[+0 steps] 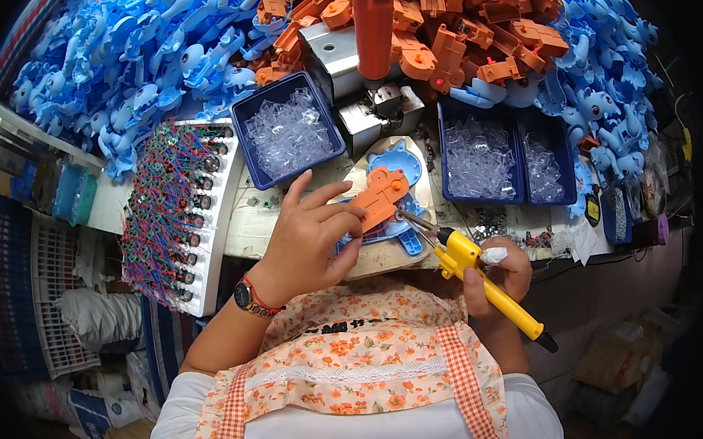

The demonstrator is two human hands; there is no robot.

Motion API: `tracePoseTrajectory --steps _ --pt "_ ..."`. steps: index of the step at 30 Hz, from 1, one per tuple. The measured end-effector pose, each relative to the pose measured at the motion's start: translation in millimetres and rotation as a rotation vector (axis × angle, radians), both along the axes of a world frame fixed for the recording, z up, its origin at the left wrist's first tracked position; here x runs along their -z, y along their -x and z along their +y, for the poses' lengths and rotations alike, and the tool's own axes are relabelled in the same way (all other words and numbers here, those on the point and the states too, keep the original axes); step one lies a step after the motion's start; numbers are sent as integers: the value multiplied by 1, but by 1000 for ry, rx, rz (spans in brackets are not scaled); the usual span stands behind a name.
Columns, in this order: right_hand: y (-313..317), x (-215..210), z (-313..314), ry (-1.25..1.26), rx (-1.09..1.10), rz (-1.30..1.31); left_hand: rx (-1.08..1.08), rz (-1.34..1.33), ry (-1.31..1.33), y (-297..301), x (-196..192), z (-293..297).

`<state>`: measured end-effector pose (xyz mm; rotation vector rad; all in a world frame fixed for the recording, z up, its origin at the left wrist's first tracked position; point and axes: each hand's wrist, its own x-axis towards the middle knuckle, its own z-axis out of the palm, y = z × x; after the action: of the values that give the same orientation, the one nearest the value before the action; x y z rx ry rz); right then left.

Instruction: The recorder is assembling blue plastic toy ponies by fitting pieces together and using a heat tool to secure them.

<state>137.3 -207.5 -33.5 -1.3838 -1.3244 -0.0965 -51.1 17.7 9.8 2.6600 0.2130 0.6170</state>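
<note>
Bench (250, 233) across mid-frame, blue shells (192, 61) heaped upper left. Your left grip (311, 239): fingers touching orange housing (381, 202), frame centre; clamped or not, cannot tell. Your right grip (502, 279): closed around yellow tool (509, 307), right of centre, its tips near the housing. Open room: narrow strip beside white tray (218, 226).

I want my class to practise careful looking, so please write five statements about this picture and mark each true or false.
1. The left hand touches an orange part. True.
2. The orange part lies on the apron. False: it is over a blue part.
3. The right hand holds a yellow tool. True.
4. Nothing heaped beyond the hands is orange. False: an orange heap is there.
5. Clear pieces lie in a blue tray. True.
</note>
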Motion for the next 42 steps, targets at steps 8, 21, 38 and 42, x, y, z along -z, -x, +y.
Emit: tracePoseTrajectory --steps 8,21,38,42 --pt "2 -2 1 -5 5 1 1 1 7 1 -1 -1" --pt "-64 -4 -60 -269 426 329 -6 -5 21 -1 -1 0" --pt "-190 -34 -186 -254 1079 139 13 7 57 5 -10 -7" --pt "-219 -24 -168 -138 1195 13 -54 -90 -17 20 -15 -14"
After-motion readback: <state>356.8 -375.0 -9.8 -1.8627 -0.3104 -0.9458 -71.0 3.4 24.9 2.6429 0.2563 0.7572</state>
